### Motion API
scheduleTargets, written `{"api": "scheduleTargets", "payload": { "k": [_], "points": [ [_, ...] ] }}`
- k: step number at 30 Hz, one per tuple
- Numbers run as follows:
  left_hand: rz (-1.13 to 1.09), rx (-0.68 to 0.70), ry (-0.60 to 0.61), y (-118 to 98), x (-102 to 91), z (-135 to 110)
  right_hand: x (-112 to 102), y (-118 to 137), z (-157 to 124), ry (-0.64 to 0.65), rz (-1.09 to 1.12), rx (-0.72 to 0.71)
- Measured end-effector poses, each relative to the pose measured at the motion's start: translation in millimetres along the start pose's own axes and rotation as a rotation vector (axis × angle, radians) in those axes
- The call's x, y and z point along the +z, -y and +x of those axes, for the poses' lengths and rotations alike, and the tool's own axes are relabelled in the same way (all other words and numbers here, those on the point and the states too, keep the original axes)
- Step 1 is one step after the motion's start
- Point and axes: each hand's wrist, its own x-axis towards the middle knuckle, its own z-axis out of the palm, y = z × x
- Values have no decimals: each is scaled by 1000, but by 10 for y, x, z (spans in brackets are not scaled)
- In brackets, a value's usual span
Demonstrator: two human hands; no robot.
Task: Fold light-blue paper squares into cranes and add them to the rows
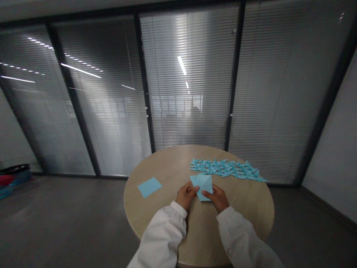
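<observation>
A partly folded sheet of light blue origami paper (205,183) is held above the round table, with creases showing across it. My left hand (186,195) pinches its left side, thumb on top of the paper. On the right side my right hand (218,198) grips the same sheet, its thumb lying over the lower part and its fingers partly hidden behind. Just beyond the hands, several folded blue paper cranes (225,168) lie in close rows. Flat on the table to the left is blue paper (150,187); I cannot tell whether it is one sheet or a stack.
The round wooden table (156,163) has a curved edge on all sides. Behind it stand glass partitions with blinds (189,123) in dark frames. Red and blue items (16,180) sit on the grey floor (69,219) at the far left. A pale wall (334,156) is at the right.
</observation>
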Motion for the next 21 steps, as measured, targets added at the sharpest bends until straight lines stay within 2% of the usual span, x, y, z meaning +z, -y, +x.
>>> {"api": "scheduleTargets", "payload": {
  "k": [4,6,8,12,18,21],
  "points": [
    [-31,18,-69,15,-75,52,69,23,-31,105,34,15],
    [-46,-6,-90,65,-108,71,82,36,-36,116,21,20],
    [-59,-29,-85,115,-127,82,71,44,-31,71,-21,-16],
    [-68,-64,-82,144,-116,82,2,21,1,-98,-137,-121],
    [-204,-149,-68,63,-66,54,-49,-63,34,-219,-206,-135],
    [-238,-180,-73,34,-61,42,-37,-57,20,-211,-254,-172]
  ]
}}
